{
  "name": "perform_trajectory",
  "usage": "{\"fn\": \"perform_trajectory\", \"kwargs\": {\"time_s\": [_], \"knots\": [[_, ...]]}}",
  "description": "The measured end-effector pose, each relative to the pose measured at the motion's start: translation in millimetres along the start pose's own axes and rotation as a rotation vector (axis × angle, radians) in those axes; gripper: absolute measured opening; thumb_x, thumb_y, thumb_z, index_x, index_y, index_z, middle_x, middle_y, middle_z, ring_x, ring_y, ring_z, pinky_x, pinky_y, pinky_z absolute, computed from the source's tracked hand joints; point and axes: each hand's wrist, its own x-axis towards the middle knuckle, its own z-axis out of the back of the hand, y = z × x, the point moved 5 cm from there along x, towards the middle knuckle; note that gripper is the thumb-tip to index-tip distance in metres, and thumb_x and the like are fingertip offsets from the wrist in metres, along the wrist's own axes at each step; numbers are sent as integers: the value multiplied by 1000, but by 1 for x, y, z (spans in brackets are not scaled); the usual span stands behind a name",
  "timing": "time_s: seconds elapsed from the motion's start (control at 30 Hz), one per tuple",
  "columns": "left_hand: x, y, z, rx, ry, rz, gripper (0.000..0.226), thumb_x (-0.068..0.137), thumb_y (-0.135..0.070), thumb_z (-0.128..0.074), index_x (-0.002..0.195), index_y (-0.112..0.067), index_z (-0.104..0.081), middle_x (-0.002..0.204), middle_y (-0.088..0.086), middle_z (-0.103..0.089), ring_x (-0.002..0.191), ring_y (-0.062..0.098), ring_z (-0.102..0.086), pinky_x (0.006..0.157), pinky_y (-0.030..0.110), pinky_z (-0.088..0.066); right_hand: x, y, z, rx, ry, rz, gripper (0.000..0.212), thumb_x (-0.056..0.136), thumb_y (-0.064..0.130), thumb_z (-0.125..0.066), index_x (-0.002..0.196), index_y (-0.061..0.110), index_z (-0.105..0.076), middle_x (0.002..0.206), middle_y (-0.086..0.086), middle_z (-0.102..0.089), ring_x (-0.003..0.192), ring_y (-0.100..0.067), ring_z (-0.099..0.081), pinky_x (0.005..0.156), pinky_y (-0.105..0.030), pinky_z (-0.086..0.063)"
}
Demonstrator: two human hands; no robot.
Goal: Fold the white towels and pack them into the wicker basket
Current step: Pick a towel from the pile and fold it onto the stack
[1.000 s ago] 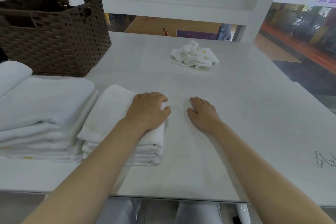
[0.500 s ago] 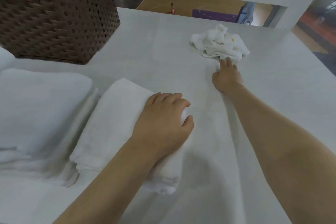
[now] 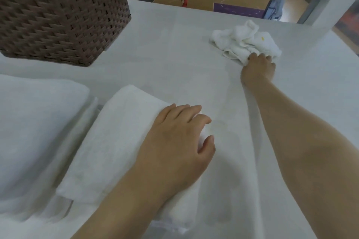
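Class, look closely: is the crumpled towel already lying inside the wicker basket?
No. The crumpled towel lies on the table, gripped by the right hand, apart from the wicker basket.

A crumpled white towel (image 3: pixel 244 41) lies upper right. A folded towel (image 3: pixel 116 141) lies low in the middle, a towel stack (image 3: pixel 35 132) at left. The brown wicker basket (image 3: pixel 62 13) stands upper left.
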Motion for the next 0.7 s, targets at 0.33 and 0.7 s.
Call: {"fn": "perform_trajectory", "kwargs": {"time_s": [0.33,0.7], "knots": [[1,1,1,8,-53,-32,52,84,-50,-32,118,-28,-65,137,-9,-56,129,5,-42,113,19,-8,-41,-6,10,254,-159,112,29,93,17,-45,118,4,-52,123,-17,-57,117,-37,-49,99,-42,-34],[-2,1,8,-20,-33,-59,32,96,-31,-51,125,-23,-63,140,-9,-53,132,7,-41,109,18,-17,-140,-22,50,435,-152,144,13,90,19,-43,98,12,-50,98,-11,-63,88,-37,-58,65,-35,-36]]}}
